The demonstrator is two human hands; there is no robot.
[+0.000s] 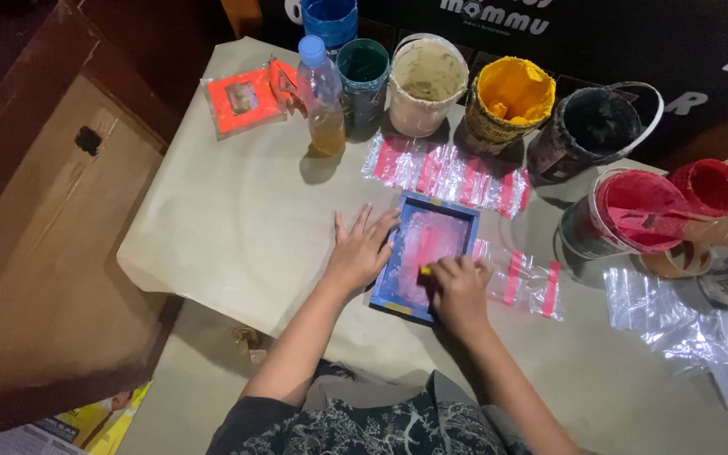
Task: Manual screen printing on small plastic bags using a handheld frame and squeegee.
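On the table (238,227), left hand (360,248) flat steadies upright frame (425,255); right grip (458,282) pinches squeegee (425,270).

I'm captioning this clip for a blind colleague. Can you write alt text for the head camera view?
Seen from above, a person's left hand presses flat on the edge of a small blue-framed screen while the right hand draws a small yellow tool across its pink mesh. Clear plastic bags lie beside it, with open paint buckets along the table's far edge.
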